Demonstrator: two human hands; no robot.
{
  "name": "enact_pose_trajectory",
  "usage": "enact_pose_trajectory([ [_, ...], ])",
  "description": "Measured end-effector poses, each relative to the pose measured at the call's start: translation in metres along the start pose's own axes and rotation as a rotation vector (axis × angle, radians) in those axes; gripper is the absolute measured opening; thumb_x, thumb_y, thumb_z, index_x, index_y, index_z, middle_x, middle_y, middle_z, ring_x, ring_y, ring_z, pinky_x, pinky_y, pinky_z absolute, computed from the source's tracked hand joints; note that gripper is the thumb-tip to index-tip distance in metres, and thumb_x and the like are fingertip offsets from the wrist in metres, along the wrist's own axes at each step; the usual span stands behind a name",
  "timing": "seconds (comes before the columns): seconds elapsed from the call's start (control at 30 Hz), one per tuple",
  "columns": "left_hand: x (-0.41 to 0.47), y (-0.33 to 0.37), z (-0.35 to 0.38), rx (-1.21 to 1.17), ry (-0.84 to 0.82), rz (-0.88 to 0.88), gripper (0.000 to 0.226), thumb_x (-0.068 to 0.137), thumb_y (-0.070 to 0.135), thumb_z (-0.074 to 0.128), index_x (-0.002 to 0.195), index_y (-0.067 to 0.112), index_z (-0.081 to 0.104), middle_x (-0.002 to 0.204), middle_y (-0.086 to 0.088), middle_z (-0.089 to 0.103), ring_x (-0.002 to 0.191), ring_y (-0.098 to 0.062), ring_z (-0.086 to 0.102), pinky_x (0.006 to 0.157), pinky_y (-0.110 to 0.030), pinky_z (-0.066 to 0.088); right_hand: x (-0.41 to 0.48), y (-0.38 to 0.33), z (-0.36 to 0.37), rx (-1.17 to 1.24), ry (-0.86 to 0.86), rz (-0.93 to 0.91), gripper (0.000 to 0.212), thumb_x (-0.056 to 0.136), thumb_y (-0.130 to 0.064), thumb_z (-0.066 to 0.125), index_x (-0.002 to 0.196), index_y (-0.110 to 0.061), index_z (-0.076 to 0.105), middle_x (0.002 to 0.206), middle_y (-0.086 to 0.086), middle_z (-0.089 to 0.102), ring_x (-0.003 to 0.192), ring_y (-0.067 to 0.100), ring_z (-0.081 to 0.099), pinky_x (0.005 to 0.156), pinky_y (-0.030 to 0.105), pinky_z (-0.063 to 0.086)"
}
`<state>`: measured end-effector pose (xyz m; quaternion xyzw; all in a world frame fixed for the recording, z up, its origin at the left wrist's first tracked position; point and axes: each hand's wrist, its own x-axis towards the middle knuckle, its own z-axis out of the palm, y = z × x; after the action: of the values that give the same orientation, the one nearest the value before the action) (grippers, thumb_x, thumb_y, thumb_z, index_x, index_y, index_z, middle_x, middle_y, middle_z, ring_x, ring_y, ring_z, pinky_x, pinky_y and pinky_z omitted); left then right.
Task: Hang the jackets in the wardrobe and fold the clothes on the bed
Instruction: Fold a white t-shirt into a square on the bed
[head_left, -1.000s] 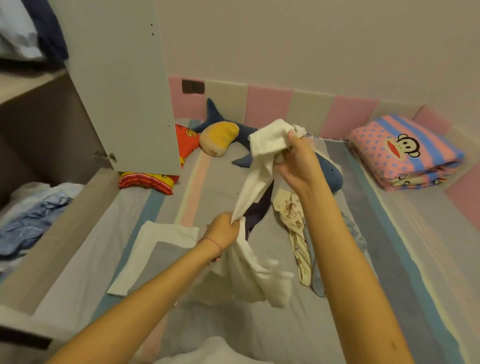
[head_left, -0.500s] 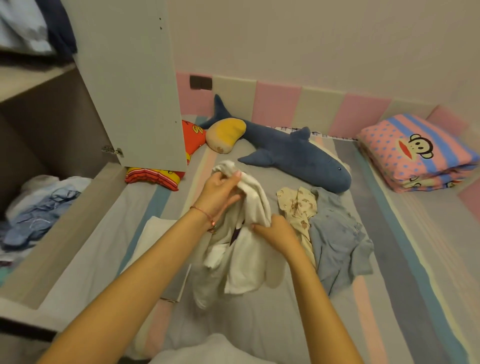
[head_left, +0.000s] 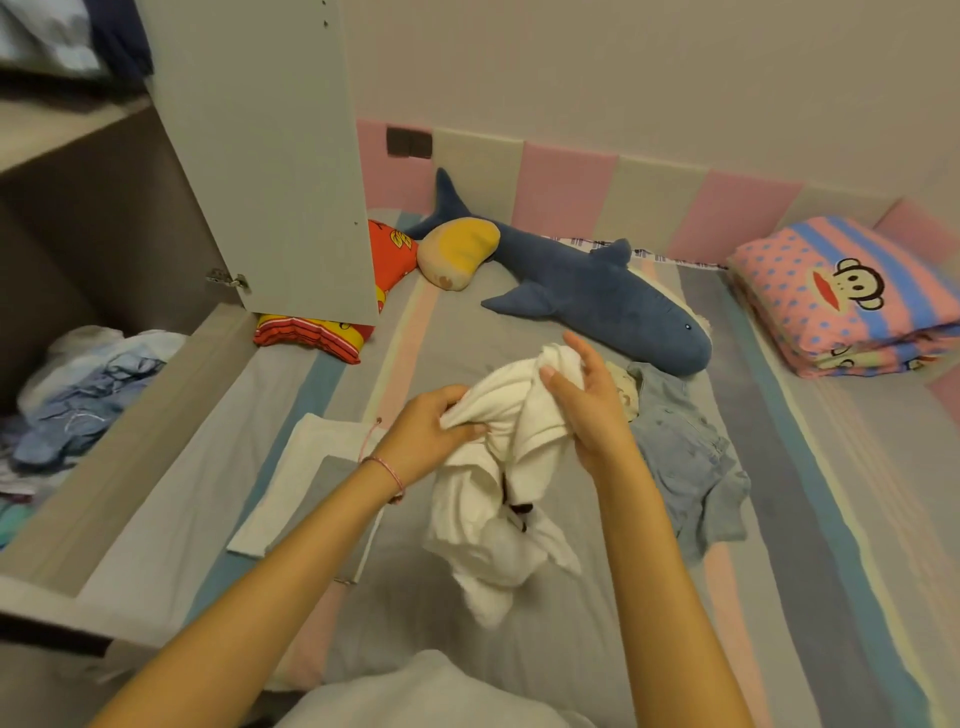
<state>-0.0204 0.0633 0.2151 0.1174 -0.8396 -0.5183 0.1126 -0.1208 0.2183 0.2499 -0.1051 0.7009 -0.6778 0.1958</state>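
White garment (head_left: 498, 467) bunched over the striped bed (head_left: 810, 519), top gathered between both hands, the rest hanging crumpled below, a bit of dark trim showing in the folds. Left hand (head_left: 431, 431) with fingers curled round a fold at the garment's left edge; pink cord bracelet (head_left: 387, 470) on that wrist. Right hand (head_left: 587, 410) pinching the top of the bundle between thumb and loosely bent fingers. Just to the right, a blue garment (head_left: 685, 457) rumpled on the bed, a cream patterned garment (head_left: 623, 389) peeking out behind the right hand. To the left, a flat white-and-grey folded cloth (head_left: 311, 467). Further back, a blue shark plush (head_left: 597, 291), a yellow cushion (head_left: 460, 252), a red cushion (head_left: 387, 254) partly behind the open wardrobe door (head_left: 270, 156), and a folded monkey-print blanket (head_left: 841, 296) far right.
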Motion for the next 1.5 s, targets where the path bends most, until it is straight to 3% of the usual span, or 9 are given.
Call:
enact_pose_trajectory([
  [0.2, 0.004, 0.015, -0.016, -0.255, 0.082, -0.177, 0.021, 0.092, 0.024, 0.056, 0.073, 0.020, 0.064, 0.060, 0.011, 0.062, 0.061, -0.005, 0.054, 0.053, -0.012, 0.041, 0.016, -0.005, -0.035, -0.138, 0.267, -0.072, 0.035, 0.089, -0.023, 0.064, 0.123, -0.024, 0.057, 0.118, 0.004, 0.059, 0.095, 0.014, 0.056, 0.069, 0.020, 0.045],
  [0.33, 0.009, 0.032, -0.015, -0.535, 0.051, -0.384, 0.028, 0.095, 0.034, 0.050, 0.086, 0.013, 0.066, 0.082, -0.008, 0.068, 0.078, -0.021, 0.063, 0.076, -0.031, 0.049, 0.010, -0.011, -0.028, -0.376, 0.343, -0.209, 0.073, 0.083, -0.030, 0.070, 0.143, -0.030, 0.028, 0.147, 0.007, 0.030, 0.129, 0.020, 0.037, 0.104, 0.033, 0.035],
  [0.5, 0.010, 0.047, -0.003, -0.474, -0.042, -0.465, 0.026, 0.097, 0.023, 0.044, 0.079, 0.009, 0.056, 0.077, -0.010, 0.058, 0.070, -0.023, 0.055, 0.069, -0.032, 0.046, -0.028, -0.017, 0.002, -0.731, -0.575, -0.465, 0.080, 0.078, -0.017, 0.075, 0.143, -0.037, 0.032, 0.150, -0.013, 0.028, 0.135, 0.003, 0.027, 0.112, 0.029, 0.029],
  [0.6, 0.008, 0.045, -0.010, -0.576, -0.017, -0.512, 0.023, 0.095, 0.015, 0.047, 0.077, 0.011, 0.059, 0.072, -0.007, 0.058, 0.069, -0.019, 0.056, 0.065, -0.029, 0.045, -0.026, -0.011, 0.002, -0.770, -0.612, -0.524, 0.074, 0.081, -0.006, 0.069, 0.141, -0.035, 0.037, 0.149, -0.012, 0.031, 0.136, 0.003, 0.029, 0.111, 0.026, 0.029],
  [0.8, -0.002, 0.049, -0.026, -0.841, -0.277, -0.555, 0.054, 0.086, 0.056, 0.045, 0.082, 0.010, 0.072, 0.074, -0.007, 0.065, 0.069, -0.018, 0.061, 0.068, -0.029, 0.047, -0.024, -0.015, 0.007, -0.612, -0.421, -0.603, 0.027, 0.089, -0.009, 0.061, 0.113, -0.019, 0.065, 0.119, -0.009, 0.059, 0.111, -0.001, 0.052, 0.094, 0.013, 0.039],
  [1.0, -0.014, 0.043, -0.042, -0.617, -0.419, -0.291, 0.079, 0.037, 0.065, 0.082, 0.103, 0.024, 0.067, 0.094, 0.004, 0.072, 0.088, -0.009, 0.067, 0.073, -0.025, 0.056, -0.027, -0.035, 0.003, -0.479, -0.373, -0.517, 0.017, 0.087, -0.009, 0.066, 0.099, -0.020, 0.071, 0.096, -0.001, 0.067, 0.089, 0.009, 0.060, 0.077, 0.021, 0.049],
  [1.2, -0.020, 0.031, -0.047, -0.519, -0.428, -0.214, 0.056, 0.066, 0.021, 0.071, 0.120, 0.018, 0.057, 0.105, -0.003, 0.067, 0.096, -0.017, 0.064, 0.078, -0.026, 0.053, -0.021, -0.047, -0.022, -0.403, -0.471, -0.328, 0.021, 0.089, -0.002, 0.059, 0.095, -0.017, 0.072, 0.081, -0.009, 0.070, 0.079, 0.004, 0.063, 0.074, 0.017, 0.049],
  [1.37, -0.025, 0.018, -0.053, -0.674, -0.208, -0.317, 0.010, 0.071, 0.022, 0.055, 0.074, 0.015, 0.062, 0.072, -0.005, 0.062, 0.070, -0.019, 0.057, 0.064, -0.031, 0.045, -0.010, -0.043, -0.037, -0.078, 0.095, -0.112, 0.021, 0.097, -0.014, 0.046, 0.091, -0.028, 0.061, 0.090, -0.005, 0.062, 0.089, 0.015, 0.056, 0.077, 0.028, 0.048],
  [1.5, -0.026, 0.027, -0.044, -0.526, -0.126, -0.356, 0.034, 0.087, 0.015, 0.049, 0.054, 0.019, 0.042, 0.050, 0.005, 0.044, 0.049, -0.009, 0.040, 0.050, -0.023, 0.032, -0.016, -0.038, -0.036, -0.488, -0.361, -0.050, 0.028, 0.090, -0.011, 0.058, 0.115, -0.024, 0.053, 0.098, -0.003, 0.056, 0.084, 0.008, 0.056, 0.070, 0.014, 0.049],
])
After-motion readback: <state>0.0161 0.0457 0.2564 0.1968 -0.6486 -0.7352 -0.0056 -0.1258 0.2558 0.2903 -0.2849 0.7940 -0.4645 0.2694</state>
